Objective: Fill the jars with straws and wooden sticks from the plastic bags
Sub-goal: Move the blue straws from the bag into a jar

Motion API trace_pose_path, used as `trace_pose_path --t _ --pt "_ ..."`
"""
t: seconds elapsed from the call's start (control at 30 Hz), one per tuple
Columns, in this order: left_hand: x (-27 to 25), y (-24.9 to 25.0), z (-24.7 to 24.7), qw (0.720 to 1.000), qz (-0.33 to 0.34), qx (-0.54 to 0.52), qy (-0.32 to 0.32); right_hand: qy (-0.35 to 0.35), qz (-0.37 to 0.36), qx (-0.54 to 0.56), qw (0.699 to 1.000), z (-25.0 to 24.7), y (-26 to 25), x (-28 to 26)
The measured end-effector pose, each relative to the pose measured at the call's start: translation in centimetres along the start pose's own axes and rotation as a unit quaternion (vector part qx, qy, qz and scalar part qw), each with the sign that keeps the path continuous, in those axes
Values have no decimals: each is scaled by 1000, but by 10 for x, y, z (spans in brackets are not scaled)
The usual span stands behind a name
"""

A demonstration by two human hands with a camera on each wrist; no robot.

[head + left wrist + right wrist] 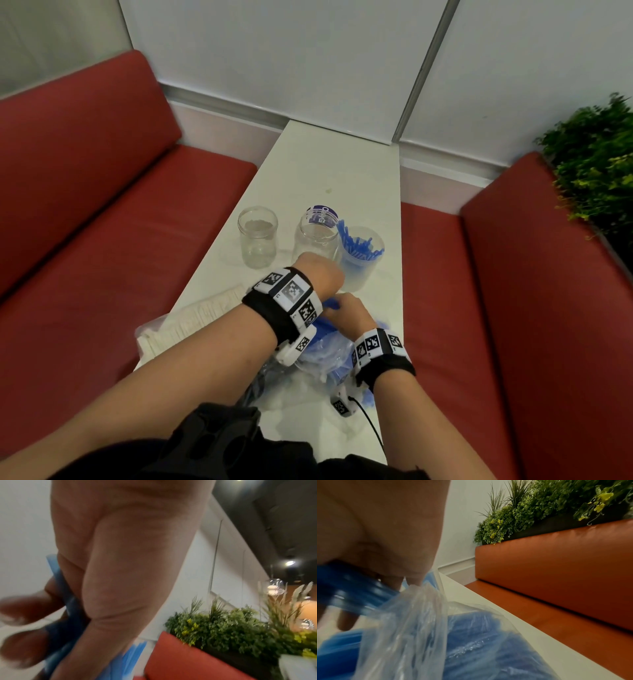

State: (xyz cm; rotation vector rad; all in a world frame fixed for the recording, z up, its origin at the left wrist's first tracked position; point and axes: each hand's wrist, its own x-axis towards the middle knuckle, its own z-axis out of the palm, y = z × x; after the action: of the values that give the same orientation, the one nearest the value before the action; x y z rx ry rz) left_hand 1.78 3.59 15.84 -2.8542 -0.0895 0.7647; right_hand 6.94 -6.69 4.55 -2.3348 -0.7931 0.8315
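Three jars stand mid-table: an empty clear jar, a second empty clear jar, and a frosted jar with blue straws standing in it. A clear plastic bag of blue straws lies in front of me, and a bag of wooden sticks lies to its left. My left hand and right hand meet above the bag's mouth. The left hand curls round a bundle of blue straws. The right hand grips blue straws beside the crumpled bag.
A purple-and-white lid lies behind the middle jar. The narrow white table runs between two red benches. A planter of green foliage sits behind the right bench.
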Motion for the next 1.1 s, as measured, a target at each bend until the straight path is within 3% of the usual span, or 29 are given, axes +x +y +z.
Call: trace_pose_path --t 0.07,0.13,0.27,0.37,0.47,0.53,0.57,0.6,0.7,0.73,0.77,0.8,0.87,0.93,1.0,1.1 --pt "-9 -2 -15 999 20 15 45 18 -41 33 998 -1 -1 -4" --pt "-16 -8 -29 991 54 -42 115 42 -85 118 988 -5 -6 -11" --pt "-20 -20 -49 937 87 -193 278 50 -122 244 961 -17 -23 -22" --pt "-18 -17 -47 931 89 -194 298 61 -121 264 955 -30 -39 -22" --pt "-14 -16 -43 923 89 -209 309 98 -116 185 971 -40 -52 -17" --pt "-13 -16 -43 900 93 -262 336 93 -109 183 973 -45 -59 -17" --pt "-13 -16 -44 867 100 -337 353 90 -119 211 966 -48 -61 -19" --pt "-15 -15 -46 810 106 -442 370 92 -134 255 953 -51 -62 -21" --pt "-17 -19 -48 575 95 -693 424 112 -180 330 920 -69 -70 -31" --pt "-15 -23 -45 524 73 -735 424 119 -191 341 913 -77 -76 -34" --pt "-11 -27 -40 504 41 -758 411 126 -203 354 904 -87 -82 -37" --pt "-7 -29 -34 511 8 -771 381 135 -217 368 894 -96 -89 -40" --pt "2 -31 -18 534 -43 -799 272 164 -252 393 869 -114 -104 -46" --pt "12 -28 0 511 -55 -846 141 182 -283 425 840 -126 -118 -53" --pt "18 -26 17 428 -19 -903 24 178 -302 458 817 -133 -128 -57" --pt "21 -21 30 259 44 -962 -75 188 -310 460 811 -136 -134 -59"
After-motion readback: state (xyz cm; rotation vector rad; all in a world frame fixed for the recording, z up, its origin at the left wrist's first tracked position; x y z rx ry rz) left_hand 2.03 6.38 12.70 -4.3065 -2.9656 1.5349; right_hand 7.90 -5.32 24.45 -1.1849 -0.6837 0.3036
